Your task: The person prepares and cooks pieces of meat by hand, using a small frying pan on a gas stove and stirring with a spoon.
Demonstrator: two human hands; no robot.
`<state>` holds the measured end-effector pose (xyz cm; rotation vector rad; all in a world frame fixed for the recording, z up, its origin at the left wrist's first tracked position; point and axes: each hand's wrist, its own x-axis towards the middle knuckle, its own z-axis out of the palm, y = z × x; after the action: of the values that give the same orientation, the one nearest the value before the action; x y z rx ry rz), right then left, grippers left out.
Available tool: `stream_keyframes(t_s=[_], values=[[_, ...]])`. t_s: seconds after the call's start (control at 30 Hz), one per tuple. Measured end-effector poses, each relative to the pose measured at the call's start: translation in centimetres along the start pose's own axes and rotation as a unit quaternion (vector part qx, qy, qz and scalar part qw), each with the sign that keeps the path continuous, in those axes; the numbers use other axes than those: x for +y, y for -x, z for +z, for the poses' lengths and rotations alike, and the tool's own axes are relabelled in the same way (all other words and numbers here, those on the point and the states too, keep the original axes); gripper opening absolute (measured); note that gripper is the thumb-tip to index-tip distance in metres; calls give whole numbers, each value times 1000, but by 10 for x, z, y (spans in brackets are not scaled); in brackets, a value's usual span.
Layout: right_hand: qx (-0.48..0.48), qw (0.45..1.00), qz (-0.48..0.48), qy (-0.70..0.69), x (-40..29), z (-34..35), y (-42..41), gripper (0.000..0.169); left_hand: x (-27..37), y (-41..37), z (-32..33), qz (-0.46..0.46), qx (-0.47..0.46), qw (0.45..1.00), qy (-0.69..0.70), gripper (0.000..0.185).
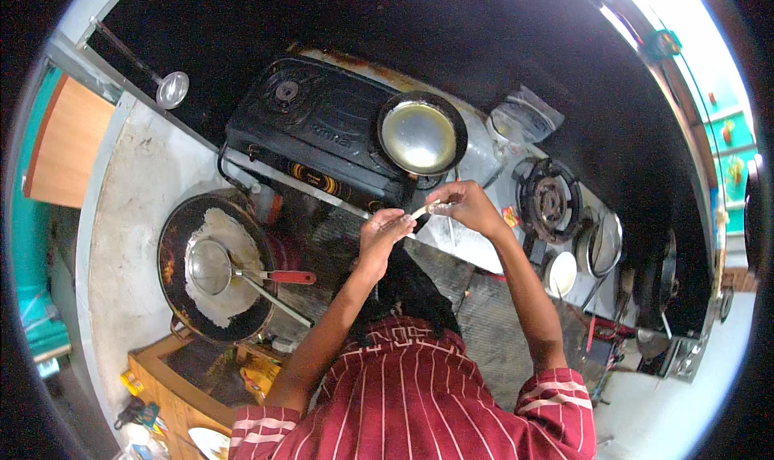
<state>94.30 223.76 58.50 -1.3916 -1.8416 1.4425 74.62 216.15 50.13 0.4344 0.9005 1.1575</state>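
A small, pale, floury-looking strip (423, 211), perhaps dough, spans the gap between my hands. My left hand (382, 237) pinches its lower end between thumb and fingers. At the other end, the fingertips of my right hand (468, 207) hold it, with whitish residue on them. Just beyond my hands, a dark frying pan (387, 145) sits on the right burner of a black gas stove (338, 118). Shiny yellowish oil (418, 134) covers the pan's bottom. Its handle points towards me and passes partly beneath my hands.
At left stands a wok (169, 236) with a pale layer inside; a wire strainer (210, 266) and another long-handled utensil rest across it. A ladle (172, 90) hangs above. To the right are a ring burner (549, 200), a white bowl (561, 274) and a clear plastic bag (526, 115).
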Motion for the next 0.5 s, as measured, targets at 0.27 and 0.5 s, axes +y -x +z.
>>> stream_keyframes(t_s=[0.27, 0.5], values=[[-42, 998, -23, 51, 37, -38, -106, 18, -23, -89, 15, 82, 74, 989, -96, 35], [-187, 980, -20, 68, 72, -59, -192, 17, -42, -137, 33, 155, 174, 961, -150, 25]])
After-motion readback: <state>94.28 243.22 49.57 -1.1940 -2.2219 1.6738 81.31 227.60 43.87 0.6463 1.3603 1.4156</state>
